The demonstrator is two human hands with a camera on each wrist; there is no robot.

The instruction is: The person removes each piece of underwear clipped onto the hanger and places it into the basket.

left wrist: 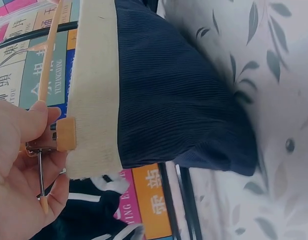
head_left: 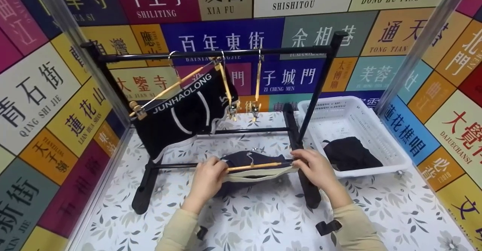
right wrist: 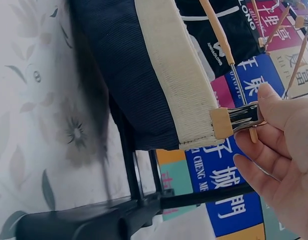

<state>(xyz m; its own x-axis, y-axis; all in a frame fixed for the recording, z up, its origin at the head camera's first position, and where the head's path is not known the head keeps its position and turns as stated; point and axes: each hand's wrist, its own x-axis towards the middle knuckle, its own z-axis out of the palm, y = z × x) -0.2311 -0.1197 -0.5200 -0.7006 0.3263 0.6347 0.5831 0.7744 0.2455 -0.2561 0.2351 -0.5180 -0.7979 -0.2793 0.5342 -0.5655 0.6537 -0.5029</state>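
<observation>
A wooden clip hanger [head_left: 256, 166] lies level, low in front of the rack, between the two hands. Clamped to it are navy ribbed underpants [left wrist: 173, 95] with a cream waistband [left wrist: 96, 75]. My left hand [head_left: 209, 175] pinches the clip [left wrist: 66, 134] at the hanger's left end, thumb on top, and this clip bites the waistband's corner. At the other end, my right hand [head_left: 316, 168] grips the second clip [right wrist: 222, 123] between thumb and fingers; it also sits on the waistband edge. The navy cloth hangs down from the waistband.
A black garment rack [head_left: 271, 50] stands ahead. Black boxer briefs [head_left: 180, 111] hang on its left, with two bare hangers [head_left: 258, 81] beside them. At right, a white plastic basket [head_left: 391, 145] holds a black cloth [head_left: 352, 155]. A leaf-patterned cover [head_left: 263, 217] lies underneath.
</observation>
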